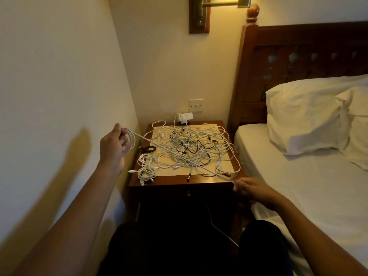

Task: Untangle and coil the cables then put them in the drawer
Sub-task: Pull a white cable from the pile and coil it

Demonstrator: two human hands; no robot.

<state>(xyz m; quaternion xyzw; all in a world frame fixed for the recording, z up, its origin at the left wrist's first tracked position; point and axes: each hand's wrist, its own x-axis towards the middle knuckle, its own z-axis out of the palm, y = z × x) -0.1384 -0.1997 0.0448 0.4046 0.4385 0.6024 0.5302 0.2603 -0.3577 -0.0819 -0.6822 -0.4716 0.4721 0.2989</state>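
Head view. The left hand (114, 144) is raised just left of the tabletop (223, 177), back of the hand to the camera, arm stretched out along the wall. Its grip is curled round a few loops of a white cable (179, 157). That cable runs taut and slanted over the tabletop to the right hand (253, 191), which sits at the tabletop's front right corner, knuckles up. There the grip is a narrow pinch on the line.

The tangle of cables (191, 148) covers the middle and back of the tabletop, white and black mixed. Three small coils (146, 172) lie along its left edge, two white and one black. The drawer (188, 194) is under the tabletop's front edge and looks closed. A white strand (219, 230) hangs below the tabletop between the knees; I cannot tell if it is the same cable.

Step in hand, as I judge it, is coiling this one cable. To do it well:
- Keep light tension.
- Let the right pinch slide and feed the line.
- Lay each new loop the same size into the left grip.
- Lift the line above the tangle so it does not drag other cables off the tabletop.
- Watch for a plug snagging.
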